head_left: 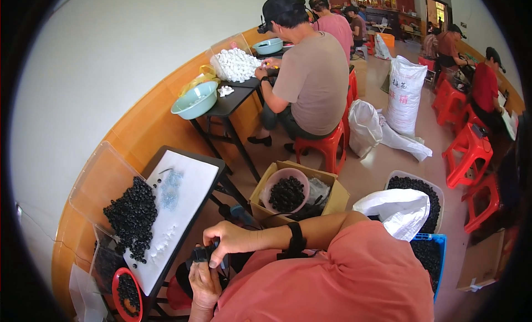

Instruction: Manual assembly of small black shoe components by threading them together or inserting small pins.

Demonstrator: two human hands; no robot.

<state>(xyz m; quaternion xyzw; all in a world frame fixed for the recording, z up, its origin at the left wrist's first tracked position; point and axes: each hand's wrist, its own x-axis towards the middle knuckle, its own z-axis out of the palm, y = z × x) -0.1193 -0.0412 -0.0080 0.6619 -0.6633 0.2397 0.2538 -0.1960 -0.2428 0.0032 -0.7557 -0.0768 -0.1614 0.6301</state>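
Both hands meet low in the middle, close to my body and beside the near table. My left hand (204, 283) is closed, with a small black blocky piece (199, 254) at its fingertips. From above, my right hand (230, 237) reaches to the same spot, thumb and fingers pinched by the piece; what they hold is mostly hidden. A black band circles my right wrist. Left of my hands, a heap of small round black parts (133, 214) lies on a white sheet (194, 172), with small clear bluish pieces (172, 189) next to it.
A red bowl (117, 300) of black parts stands at the table's near end. Ahead are a cardboard box (338, 197) and a pink bowl (302, 180). A blue crate (442, 261) and a white sack (396, 208) lie right. A co-worker (318, 72) sits at another table.
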